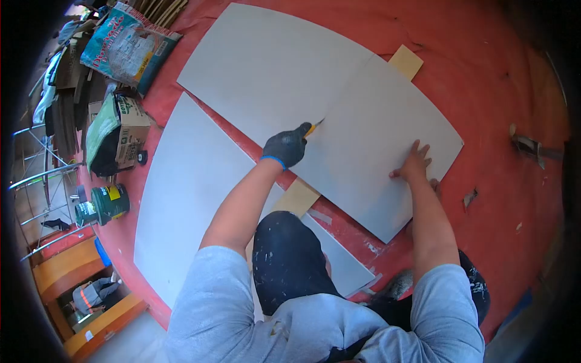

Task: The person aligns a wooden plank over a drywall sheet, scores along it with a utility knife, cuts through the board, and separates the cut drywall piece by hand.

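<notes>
My left hand (285, 149), in a dark glove with a blue cuff, is closed on a yellow-handled utility knife (311, 130). The knife's blade tip touches or nearly touches a large pale board (278, 66). A faint line runs across this board from the far edge toward the knife. My right hand (416, 163) is bare and lies spread on the right part of the same board, near its right edge. It holds nothing that I can see. A second pale board (187, 181) lies nearer my body, partly under my arm and knee.
Wood pieces (407, 62) (298, 198) show at the board edges over a red floor covering (496, 199). To the left are a printed bag (124, 48), a cardboard box (132, 130), green buckets (111, 202) and metal scaffolding. A person (94, 295) is at the lower left.
</notes>
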`<state>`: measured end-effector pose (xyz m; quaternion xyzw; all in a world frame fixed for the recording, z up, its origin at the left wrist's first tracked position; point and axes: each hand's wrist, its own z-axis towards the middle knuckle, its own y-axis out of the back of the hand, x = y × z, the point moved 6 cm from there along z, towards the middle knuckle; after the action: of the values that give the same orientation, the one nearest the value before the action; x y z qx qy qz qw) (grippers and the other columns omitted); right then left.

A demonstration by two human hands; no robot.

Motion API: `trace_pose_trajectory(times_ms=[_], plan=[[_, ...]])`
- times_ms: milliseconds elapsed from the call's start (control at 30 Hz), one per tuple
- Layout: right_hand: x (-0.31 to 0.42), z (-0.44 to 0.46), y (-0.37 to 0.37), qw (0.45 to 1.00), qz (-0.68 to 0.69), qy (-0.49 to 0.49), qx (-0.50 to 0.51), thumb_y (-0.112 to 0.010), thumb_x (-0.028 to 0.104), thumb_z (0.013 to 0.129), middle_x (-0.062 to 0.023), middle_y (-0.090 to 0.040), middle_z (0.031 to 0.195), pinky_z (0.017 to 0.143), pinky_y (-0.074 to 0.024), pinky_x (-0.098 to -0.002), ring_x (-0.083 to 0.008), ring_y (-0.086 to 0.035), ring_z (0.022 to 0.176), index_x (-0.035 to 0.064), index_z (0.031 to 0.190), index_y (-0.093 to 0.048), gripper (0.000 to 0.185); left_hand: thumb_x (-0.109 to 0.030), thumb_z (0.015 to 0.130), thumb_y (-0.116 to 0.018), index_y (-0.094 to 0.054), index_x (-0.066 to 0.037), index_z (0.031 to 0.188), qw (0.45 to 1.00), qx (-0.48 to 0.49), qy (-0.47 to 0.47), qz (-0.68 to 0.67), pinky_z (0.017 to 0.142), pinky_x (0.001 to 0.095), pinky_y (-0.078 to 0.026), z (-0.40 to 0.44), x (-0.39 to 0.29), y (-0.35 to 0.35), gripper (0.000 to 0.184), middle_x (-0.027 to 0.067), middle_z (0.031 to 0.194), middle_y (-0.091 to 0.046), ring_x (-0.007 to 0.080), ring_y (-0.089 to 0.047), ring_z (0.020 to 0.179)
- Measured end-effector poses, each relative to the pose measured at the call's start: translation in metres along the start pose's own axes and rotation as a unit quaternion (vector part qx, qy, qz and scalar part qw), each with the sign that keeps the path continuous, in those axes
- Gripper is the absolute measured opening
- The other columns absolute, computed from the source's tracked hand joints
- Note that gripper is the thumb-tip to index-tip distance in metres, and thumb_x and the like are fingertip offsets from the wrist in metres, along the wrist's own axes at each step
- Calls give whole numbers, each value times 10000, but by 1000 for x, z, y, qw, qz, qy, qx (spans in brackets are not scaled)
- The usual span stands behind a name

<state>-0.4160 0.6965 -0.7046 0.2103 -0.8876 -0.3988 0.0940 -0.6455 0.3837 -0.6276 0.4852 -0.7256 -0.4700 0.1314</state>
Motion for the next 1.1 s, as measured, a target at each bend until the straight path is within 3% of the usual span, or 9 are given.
trace_pose_trajectory(times_ms=[67,367,467,567,767,1100], plan=[[-6,3,-3,1000,-2,3,4,-1036,202,518,-160,74,1725,1161,-417,-616,-505,-112,1547,228,1661,17,1555,-260,1001,-514,-516,-215,1489,999,39,18,13,870,542,-549,-12,-4,4,489,246,1066,-727,423,-707,980],[-2,-3,1,1000,-3,-2,15,-1027,178,538,-170,67,1725,1164,-410,-614,-505,-103,1550,216,1662,8,1528,-242,996,-534,-505,-212,1496,999,-19,-22,23,862,546,-547,0,-2,-6,501,241,1060,-730,419,-709,966],[-6,-1,-4,1000,12,11,10,-1025,186,542,-182,67,1722,1154,-418,-622,-516,-111,1544,204,1662,13,1527,-253,995,-541,-512,-212,1490,998,55,25,34,866,546,-549,-11,-9,3,497,236,1068,-730,419,-709,962],[0,-9,0,1000,6,3,6,-1026,191,540,-190,69,1720,1157,-408,-632,-527,-107,1541,195,1661,15,1530,-259,1000,-538,-489,-225,1508,999,2,-13,39,860,551,-547,4,-2,-11,512,243,1061,-728,428,-707,951],[-9,6,-8,1000,11,25,4,-1021,185,554,-188,71,1721,1151,-390,-668,-535,-86,1541,193,1661,8,1512,-248,998,-524,-490,-242,1508,998,43,10,39,837,558,-547,-23,-2,6,510,250,1028,-727,431,-707,935],[-1,-4,-3,999,-28,23,-5,-1029,216,541,-227,41,1712,1208,-355,-598,-554,-157,1521,163,1658,18,1532,-238,997,-529,-482,-214,1516,999,5,-13,34,815,547,-553,-39,13,-3,521,240,992,-730,418,-711,902]])
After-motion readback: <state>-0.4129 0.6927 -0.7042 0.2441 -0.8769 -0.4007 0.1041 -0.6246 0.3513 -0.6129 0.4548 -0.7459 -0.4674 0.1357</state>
